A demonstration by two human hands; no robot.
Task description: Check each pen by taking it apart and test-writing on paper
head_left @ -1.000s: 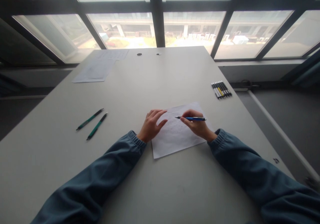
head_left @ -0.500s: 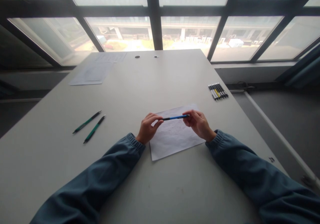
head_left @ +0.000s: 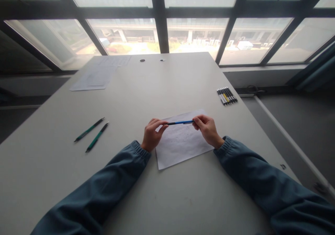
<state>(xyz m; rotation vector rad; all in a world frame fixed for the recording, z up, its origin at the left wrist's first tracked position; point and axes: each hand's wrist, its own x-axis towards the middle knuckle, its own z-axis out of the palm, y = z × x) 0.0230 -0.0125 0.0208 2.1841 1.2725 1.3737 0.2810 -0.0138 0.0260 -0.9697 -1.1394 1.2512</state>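
Note:
A blue pen (head_left: 180,122) with a dark grip is held level between my two hands. My left hand (head_left: 154,133) pinches its dark end between thumb and fingertips. At the other end, by the clip, the fingers of my right hand (head_left: 207,128) are closed on it. Beneath the pen lies a white sheet of paper (head_left: 178,149) with faint marks, partly hidden by my hands. To the left, two green pens (head_left: 89,129) with black ends rest side by side at a slant.
Several black, white and yellow pens (head_left: 227,96) lie in a row near the right edge of the white table (head_left: 157,88). Papers (head_left: 91,78) lie at the far left. Two round holes (head_left: 142,60) are set in the far end, before the windows.
The right hand's fingers have shifted slightly on the clip end of the pen, with the thumb now bent against it. The whole view has drifted slightly.

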